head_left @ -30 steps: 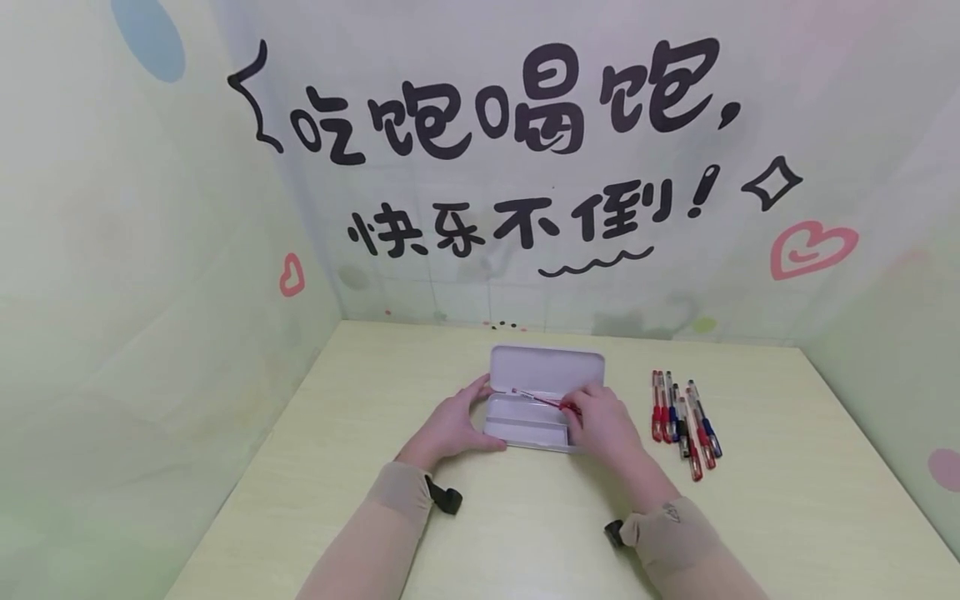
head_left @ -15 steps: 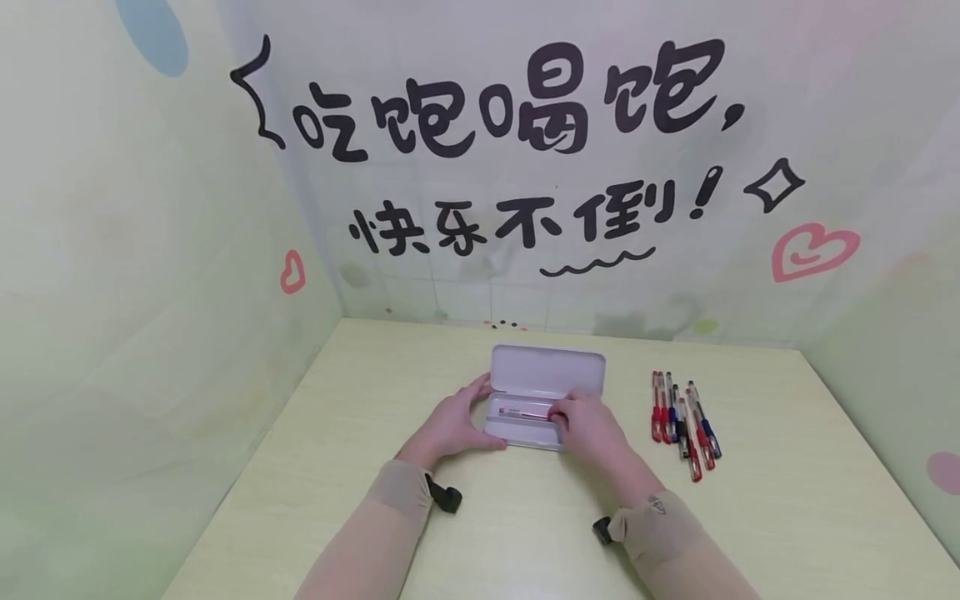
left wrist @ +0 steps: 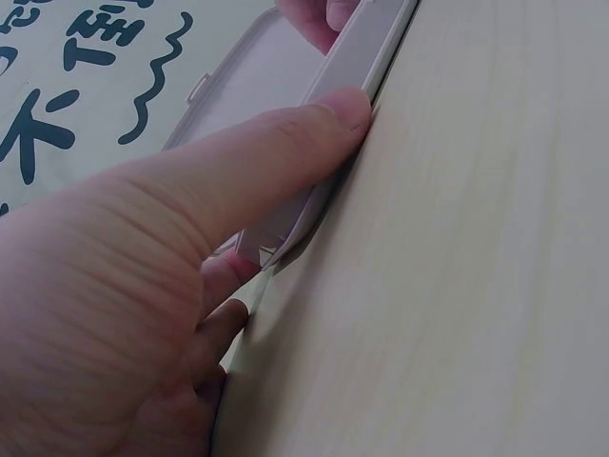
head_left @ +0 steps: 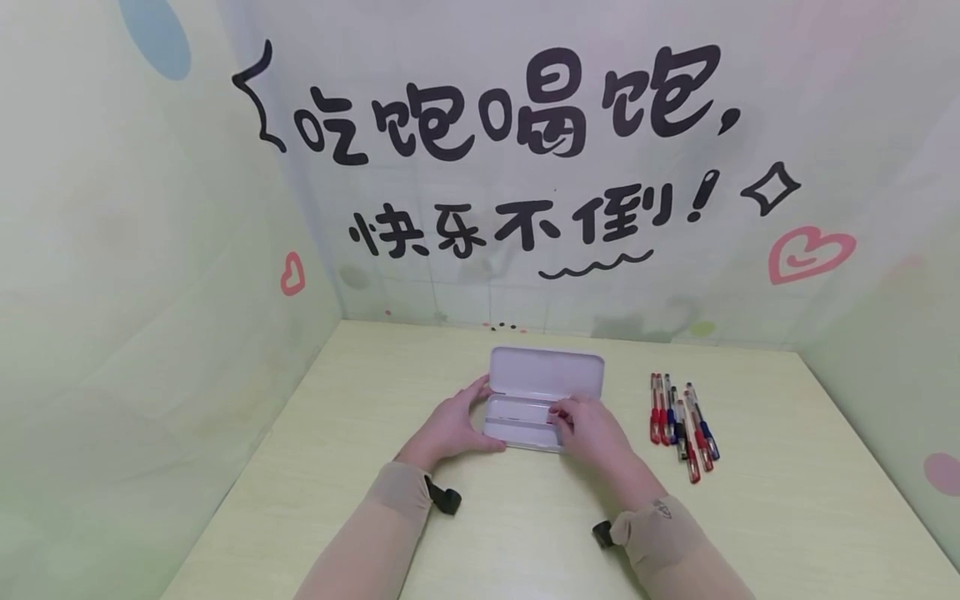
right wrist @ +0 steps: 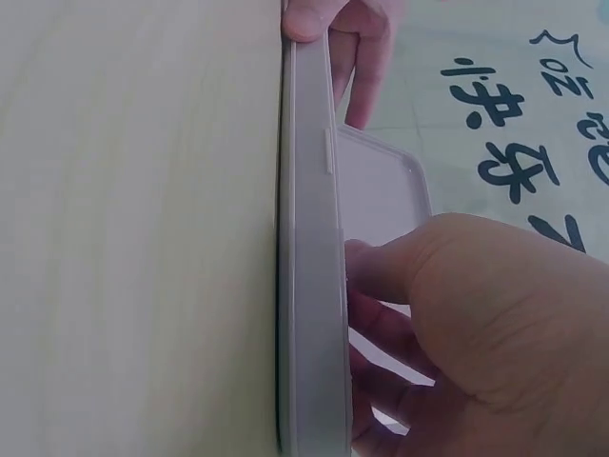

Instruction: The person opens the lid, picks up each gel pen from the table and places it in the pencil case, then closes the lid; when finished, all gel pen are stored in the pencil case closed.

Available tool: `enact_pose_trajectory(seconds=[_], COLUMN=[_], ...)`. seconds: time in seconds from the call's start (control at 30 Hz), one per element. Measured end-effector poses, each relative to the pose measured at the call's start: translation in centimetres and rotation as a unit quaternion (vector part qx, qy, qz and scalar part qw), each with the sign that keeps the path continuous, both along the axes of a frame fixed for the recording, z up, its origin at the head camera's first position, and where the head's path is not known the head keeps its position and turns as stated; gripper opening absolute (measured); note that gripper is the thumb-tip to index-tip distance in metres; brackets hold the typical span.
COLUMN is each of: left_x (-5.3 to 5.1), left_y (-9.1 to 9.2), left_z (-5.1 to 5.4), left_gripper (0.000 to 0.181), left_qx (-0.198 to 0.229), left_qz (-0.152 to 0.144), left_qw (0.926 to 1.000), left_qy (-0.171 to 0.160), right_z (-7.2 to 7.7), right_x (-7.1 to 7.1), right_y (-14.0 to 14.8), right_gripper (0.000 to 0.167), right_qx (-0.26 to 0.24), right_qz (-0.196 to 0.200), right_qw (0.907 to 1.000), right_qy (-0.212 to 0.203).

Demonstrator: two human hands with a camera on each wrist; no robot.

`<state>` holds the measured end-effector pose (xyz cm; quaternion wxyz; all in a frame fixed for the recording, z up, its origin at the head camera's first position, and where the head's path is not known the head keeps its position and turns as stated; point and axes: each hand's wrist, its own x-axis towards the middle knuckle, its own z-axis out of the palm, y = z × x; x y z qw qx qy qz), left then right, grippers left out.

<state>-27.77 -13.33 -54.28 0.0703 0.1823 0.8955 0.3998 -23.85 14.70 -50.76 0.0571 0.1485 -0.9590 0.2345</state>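
Note:
An open pale lilac pencil case (head_left: 525, 434) lies on the table, its lid (head_left: 547, 372) raised at the back. My left hand (head_left: 452, 427) grips its left end, thumb (left wrist: 344, 107) on the front edge and fingers round behind. My right hand (head_left: 592, 429) reaches into the right part of the case, fingers curled at the red end of a pen (head_left: 551, 420). That pen lies along the rear compartment, mostly faint against the case. In the right wrist view, the front wall of the case (right wrist: 317, 248) hides my right fingertips (right wrist: 360, 257) partly and the pen wholly.
Several capped gel pens (head_left: 681, 425), with red, blue and black grips, lie bunched on the table (head_left: 510, 533) right of the case. A printed backdrop (head_left: 450, 308) with black lettering stands behind the table, with side walls left and right.
My right hand has moved left and down, bringing the red pen from a slant above the case into the rear compartment. My left hand has stayed on the case.

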Motion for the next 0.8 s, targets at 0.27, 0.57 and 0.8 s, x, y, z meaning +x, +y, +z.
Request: enact_pose_trajectory(seconds=[0.27,0.57,0.8], left_x=[0.1,0.3,0.1], left_y=[0.1,0.0,0.0], left_z=[0.1,0.3,0.0], left_gripper=[0.133,0.132,0.132], left_qx=[0.003,0.003,-0.001], left_qz=[-0.001,0.007,0.000], left_qw=[1.0000,1.0000,1.0000], left_qy=[0.001,0.002,0.004], right_z=[0.6,0.8,0.4], right_x=[0.5,0.5,1.1], right_y=[1.6,5.0,8.6], right_gripper=[0.038,0.054,0.054], right_qx=[-0.087,-0.122,-0.123], right_qz=[-0.059,-0.123,-0.175], right_qw=[0.9944,0.9841,0.9744], right_qy=[0.012,0.038,0.068])
